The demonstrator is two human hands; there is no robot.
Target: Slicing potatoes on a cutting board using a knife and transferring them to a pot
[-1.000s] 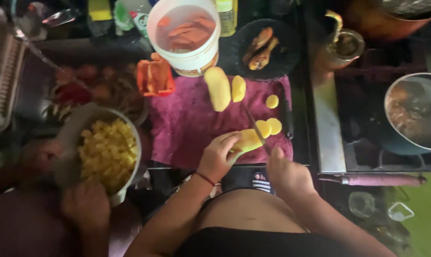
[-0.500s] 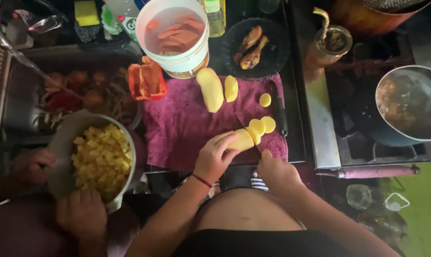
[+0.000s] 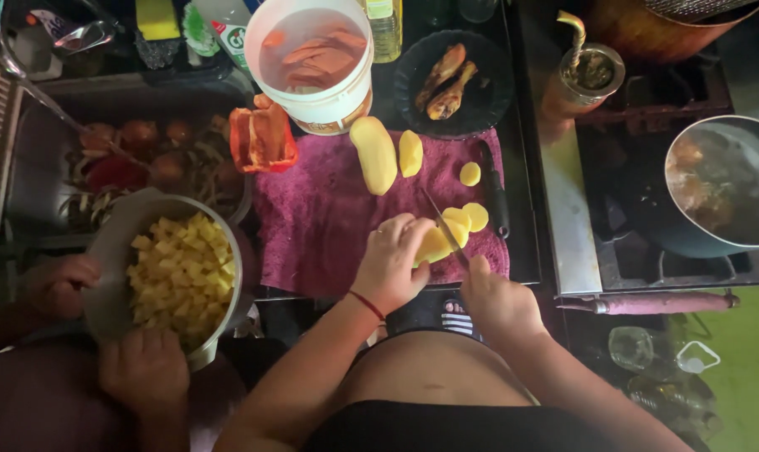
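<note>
My left hand (image 3: 393, 261) fingers clamp the peeled yellow potato (image 3: 436, 243), long axis left-right; my right hand (image 3: 498, 297) grips the steel knife (image 3: 444, 228), its blade pointing away from me.

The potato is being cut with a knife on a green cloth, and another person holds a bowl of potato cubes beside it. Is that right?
Not quite. In the head view the cloth is dark pink, not green. The rest holds: the left hand steadies the potato, the right hand holds the knife, and another person holds the bowl.

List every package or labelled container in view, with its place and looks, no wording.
Plastic bottle: top centre, right of the bucket, yellowish with a label.
White bottle: top, left of the bucket, green and red label.
White bucket: top centre, round, printed band at its base.
</note>
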